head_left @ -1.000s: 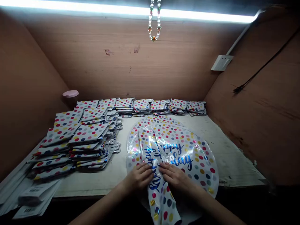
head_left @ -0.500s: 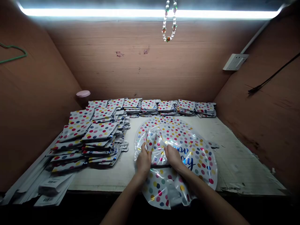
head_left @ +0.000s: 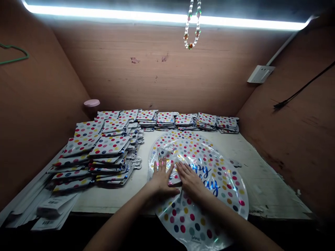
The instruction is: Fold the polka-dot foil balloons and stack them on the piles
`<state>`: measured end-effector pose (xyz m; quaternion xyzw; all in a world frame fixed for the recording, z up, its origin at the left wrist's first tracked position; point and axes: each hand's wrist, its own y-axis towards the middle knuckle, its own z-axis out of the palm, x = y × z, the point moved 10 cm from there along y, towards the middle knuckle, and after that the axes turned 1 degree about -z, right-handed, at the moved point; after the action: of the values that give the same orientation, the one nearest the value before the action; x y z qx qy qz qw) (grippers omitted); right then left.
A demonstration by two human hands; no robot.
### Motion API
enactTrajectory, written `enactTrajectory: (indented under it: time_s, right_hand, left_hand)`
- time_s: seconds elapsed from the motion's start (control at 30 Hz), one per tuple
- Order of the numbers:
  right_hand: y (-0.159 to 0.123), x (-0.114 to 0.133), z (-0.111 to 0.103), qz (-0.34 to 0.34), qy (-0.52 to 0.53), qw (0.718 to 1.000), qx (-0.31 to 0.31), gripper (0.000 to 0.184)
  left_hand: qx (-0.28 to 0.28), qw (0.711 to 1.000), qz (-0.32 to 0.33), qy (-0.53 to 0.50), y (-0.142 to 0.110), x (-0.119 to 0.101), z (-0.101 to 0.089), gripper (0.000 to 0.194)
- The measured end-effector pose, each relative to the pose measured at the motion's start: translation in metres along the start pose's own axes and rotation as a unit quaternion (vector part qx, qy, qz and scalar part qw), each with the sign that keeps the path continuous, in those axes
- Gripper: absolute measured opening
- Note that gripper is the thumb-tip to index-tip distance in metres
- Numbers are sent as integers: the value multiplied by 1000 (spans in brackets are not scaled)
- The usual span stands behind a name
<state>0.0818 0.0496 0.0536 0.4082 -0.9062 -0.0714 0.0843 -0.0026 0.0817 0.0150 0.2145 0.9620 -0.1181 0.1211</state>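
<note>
A flat foil balloon (head_left: 230,181) with coloured dots and blue lettering lies on the table in front of me, its lower part hanging past the front edge. My left hand (head_left: 163,179) presses flat on a folded part of the foil, fingers spread. Beside it, my right hand (head_left: 190,179) also lies flat on the foil, fingers stretched out, close to the lettering. Another dotted foil sheet (head_left: 180,135) shows underneath, towards the back. Part of the folded piece is hidden under my hands.
Stacks of folded dotted balloons (head_left: 110,144) stand on the left, and a row of folded balloons (head_left: 184,120) lines the back wall. Labelled papers (head_left: 53,209) lie at the front left. A pink-lidded cup (head_left: 91,103) stands in the back left corner. A beaded string (head_left: 190,45) hangs above.
Both hands have gone from pinching the folded foil to lying flat on it. The foil's lower part has spread out and hangs further down over the front edge.
</note>
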Motion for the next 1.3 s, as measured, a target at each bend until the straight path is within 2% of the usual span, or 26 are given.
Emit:
enactTrajectory:
  time_s: [0.07, 0.17, 0.23, 0.3, 0.4, 0.47, 0.53, 0.57, 0.63, 0.7, 0.77, 0.83, 0.93, 0.97, 1.03, 1.13, 1.2, 1.3]
  right_hand:
    - [-4, 0, 0, -39, 35, 999, -4, 55]
    - [-17, 4, -4, -83, 165, 983, 17, 50]
    - [-22, 1, -6, -72, 268, 960, 39, 46]
    - [-17, -20, -4, 31, 348, 936, 40, 32]
    - [1, -65, 7, 220, 382, 897, 22, 20]
    - [19, -85, 17, 276, 373, 885, 29, 20]
    - [35, -98, 30, 302, 368, 877, 54, 24]
    - [40, -104, 35, 316, 365, 873, 71, 27]
    - [45, -113, 41, 340, 347, 869, 98, 30]
    - [47, -117, 36, 359, 310, 875, 99, 30]
    - [47, -115, 23, 373, 259, 888, 71, 33]
    - [47, -104, 10, 364, 215, 906, 30, 41]
    - [55, -66, 9, 228, 150, 962, 24, 56]
    - [54, -54, 15, 172, 128, 976, 41, 62]
    - [49, -40, 31, 94, 97, 987, 88, 76]
    - [44, -39, 41, 75, 88, 985, 125, 98]
    - [49, -33, 39, 90, 71, 986, 120, 102]
    - [64, -10, 39, 122, 23, 987, 102, 85]
  left_hand:
    - [12, 999, 44, -10, -12, -3, -5, 109]
    - [-14, 986, 130, -104, -38, -8, -15, 62]
    - [-61, 971, 126, -195, -50, 1, -23, 40]
    - [-112, 959, 51, -255, -51, 17, -27, 32]
    - [-166, 946, -112, -254, -44, 38, -28, 27]
    - [-189, 936, -184, -234, -38, 42, -30, 30]
    - [-235, 927, -224, -190, -33, 41, -39, 40]
    - [-261, 926, -224, -153, -31, 37, -45, 45]
    - [-282, 944, -158, -65, -21, 19, -51, 47]
    - [-234, 971, -57, -3, -5, -3, -39, 45]
    - [-169, 985, -15, 19, 7, -9, -21, 46]
    - [-142, 989, -21, 20, 13, -3, -10, 49]
    - [-130, 991, 1, -17, 17, 2, -9, 52]
    - [-139, 989, 7, -44, 15, 6, -13, 52]
    - [-198, 973, -13, -115, 5, 21, -31, 50]
    - [-303, 936, -72, -165, -19, 46, -50, 42]
    - [-304, 943, -69, -116, -25, 46, -43, 40]
    - [-272, 961, -39, -3, -25, 34, -14, 48]
